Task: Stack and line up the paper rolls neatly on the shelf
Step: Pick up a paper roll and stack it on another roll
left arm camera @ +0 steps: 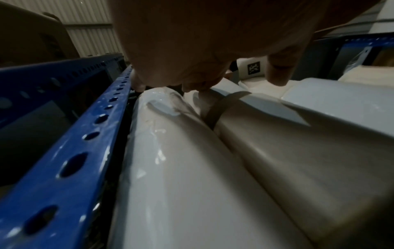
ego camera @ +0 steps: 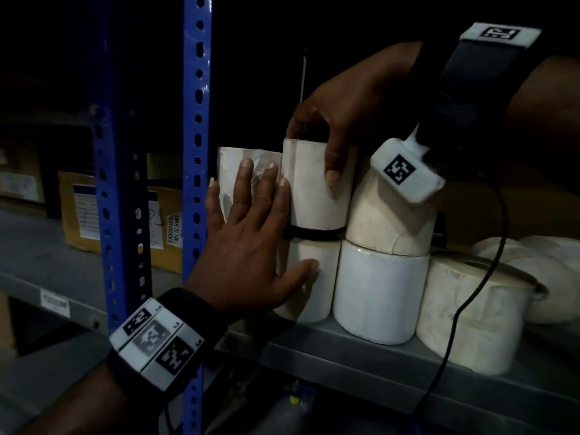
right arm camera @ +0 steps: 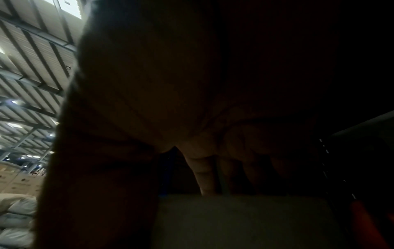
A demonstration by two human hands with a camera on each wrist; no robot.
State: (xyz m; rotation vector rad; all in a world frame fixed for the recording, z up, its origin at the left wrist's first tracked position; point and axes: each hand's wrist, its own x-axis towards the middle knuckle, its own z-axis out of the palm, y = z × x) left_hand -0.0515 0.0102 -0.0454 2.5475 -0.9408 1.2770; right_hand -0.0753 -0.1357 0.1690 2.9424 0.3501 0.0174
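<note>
The right hand [ego camera: 342, 111] comes down from above and grips the top paper roll [ego camera: 317, 186], thumb on its front and fingers curled over its back edge. This roll stands on the roll under it [ego camera: 310, 277], on the grey shelf [ego camera: 345, 365]. The left hand [ego camera: 248, 240] is flat, with straight fingers. They press on a shiny wrapped roll [ego camera: 232, 171] just left of the held one, and the thumb touches the bottom roll.

More rolls sit to the right of both hands. One of them [ego camera: 392, 221] leans crooked on top of a fat white roll [ego camera: 379, 293]. The blue post [ego camera: 196, 120] stands just left of the left hand.

The rolls look firm and not very heavy. The wrapped one looks slippery, so a flat push seems better than a pinch. Hold each roll around its round side or over its top rim. Loose paper edges could tear or crumple. Tall stacks could tip, so each roll should probably sit square on the one below.
</note>
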